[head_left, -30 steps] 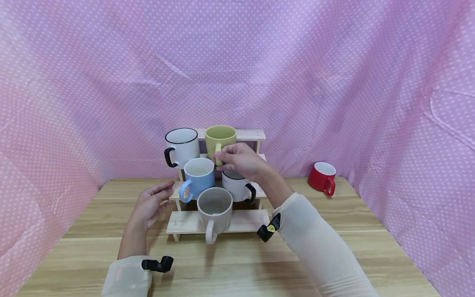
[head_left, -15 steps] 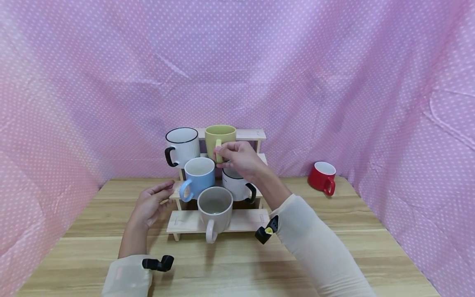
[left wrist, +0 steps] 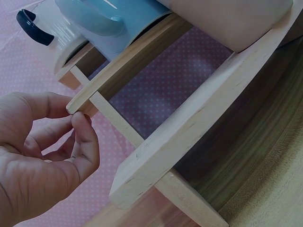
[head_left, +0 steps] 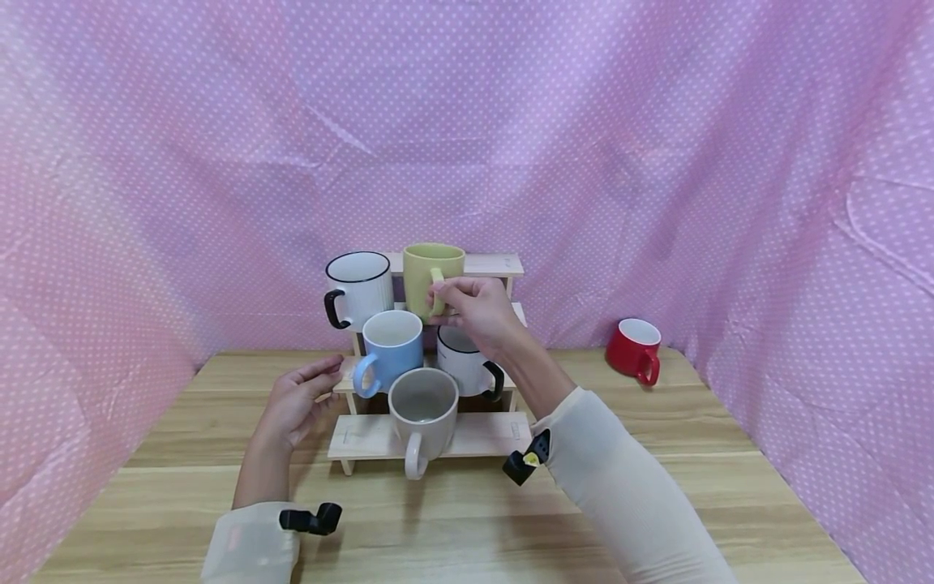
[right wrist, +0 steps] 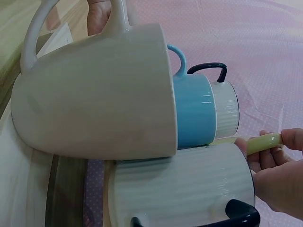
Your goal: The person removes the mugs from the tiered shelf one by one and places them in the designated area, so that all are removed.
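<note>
My right hand (head_left: pixel 485 315) pinches the handle of the yellow-green mug (head_left: pixel 421 276) at the upper part of the wooden tiered rack (head_left: pixel 481 434); the right wrist view shows this handle (right wrist: pixel 265 143) between thumb and fingers. My left hand (head_left: pixel 295 404) is at the rack's left side; in the left wrist view thumb and fingertips pinch the end of a middle shelf (left wrist: pixel 128 64). Left of the yellow-green mug stands a white ribbed mug (head_left: pixel 362 296) with black handle. Below are a light blue mug (head_left: pixel 397 357) and a white black-rimmed mug (head_left: pixel 456 365); a grey-beige mug (head_left: pixel 423 414) stands lowest.
A red mug (head_left: pixel 627 349) sits on the wooden table (head_left: pixel 452 527) at the back right, apart from the rack. Pink dotted cloth (head_left: pixel 467 146) hangs behind and at both sides. The lowest mug stands close before the black-rimmed one.
The yellow-green mug's handle has swung rightward and the mug has risen slightly, with my right hand still on it. My left hand and the other mugs have stayed put.
</note>
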`<state>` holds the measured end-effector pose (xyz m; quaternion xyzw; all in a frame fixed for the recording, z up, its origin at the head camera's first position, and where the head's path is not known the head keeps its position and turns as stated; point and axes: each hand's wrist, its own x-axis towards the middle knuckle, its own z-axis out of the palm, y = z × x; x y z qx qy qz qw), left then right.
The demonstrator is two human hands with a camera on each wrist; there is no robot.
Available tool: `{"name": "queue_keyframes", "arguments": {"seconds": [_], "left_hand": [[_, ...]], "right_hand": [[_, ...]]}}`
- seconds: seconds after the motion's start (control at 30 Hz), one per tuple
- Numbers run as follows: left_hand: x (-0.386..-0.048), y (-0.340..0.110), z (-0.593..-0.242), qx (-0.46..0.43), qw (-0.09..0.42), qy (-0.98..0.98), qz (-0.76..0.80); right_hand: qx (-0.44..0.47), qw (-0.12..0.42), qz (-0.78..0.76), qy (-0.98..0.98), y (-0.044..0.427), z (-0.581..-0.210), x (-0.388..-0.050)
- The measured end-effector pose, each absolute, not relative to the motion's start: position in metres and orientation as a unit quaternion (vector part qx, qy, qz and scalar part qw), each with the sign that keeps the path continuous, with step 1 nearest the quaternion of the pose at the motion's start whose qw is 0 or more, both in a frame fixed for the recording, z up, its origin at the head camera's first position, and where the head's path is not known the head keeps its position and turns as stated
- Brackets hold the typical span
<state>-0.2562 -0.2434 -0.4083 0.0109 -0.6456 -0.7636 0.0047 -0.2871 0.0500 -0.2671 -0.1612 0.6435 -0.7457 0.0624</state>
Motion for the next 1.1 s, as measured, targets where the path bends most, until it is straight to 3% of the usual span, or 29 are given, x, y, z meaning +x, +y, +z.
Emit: {"name": "queue_keyframes", "arguments": {"seconds": [0.67,1.1], "left_hand": [[-0.253,-0.243,-0.408,0.009,0.008,-0.639,-0.769],[-0.252,-0.242,-0.407,0.011,0.007,-0.632,-0.775]], "right_hand": [[-0.181,-0.038,-0.746,0.639,0.076,-0.253,-0.285],[-0.152,-0.088,-0.725,0.666,0.122,-0.244,-0.282]]}}
